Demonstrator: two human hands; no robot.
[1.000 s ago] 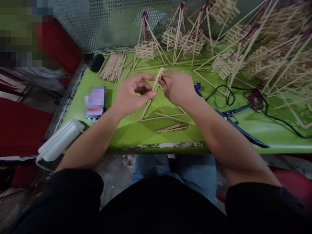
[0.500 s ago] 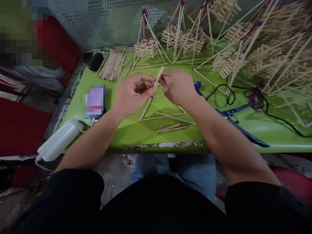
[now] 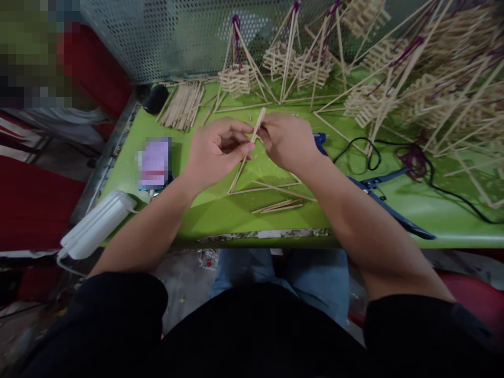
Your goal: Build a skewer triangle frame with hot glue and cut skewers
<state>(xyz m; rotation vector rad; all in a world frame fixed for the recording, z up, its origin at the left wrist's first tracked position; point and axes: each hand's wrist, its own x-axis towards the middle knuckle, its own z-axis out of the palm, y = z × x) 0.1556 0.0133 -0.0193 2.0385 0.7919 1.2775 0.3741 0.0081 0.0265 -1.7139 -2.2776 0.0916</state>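
Observation:
Near the middle of the green table (image 3: 205,202), my left hand (image 3: 220,149) pinches a thin wooden stick (image 3: 258,124) between thumb and fingers. My right hand (image 3: 287,139) is closed at the upper end of the same stick, its fingertips partly hidden behind the hand. Below them lies a triangle of sticks (image 3: 263,189), partly covered by my right forearm, with one loose stick crossing it. A small bunch of sticks (image 3: 277,206) rests nearer the front edge.
Stick pile (image 3: 181,106), black object (image 3: 155,99), phone (image 3: 155,164) and white power bank-like box (image 3: 97,226) are at left. Blue glue gun (image 3: 321,142), pliers (image 3: 388,207) and black cable (image 3: 452,192) lie right. Stick frames with purple cord (image 3: 238,79) stand behind.
Both hands hold nearly the same pose. The stick between them has shifted only slightly.

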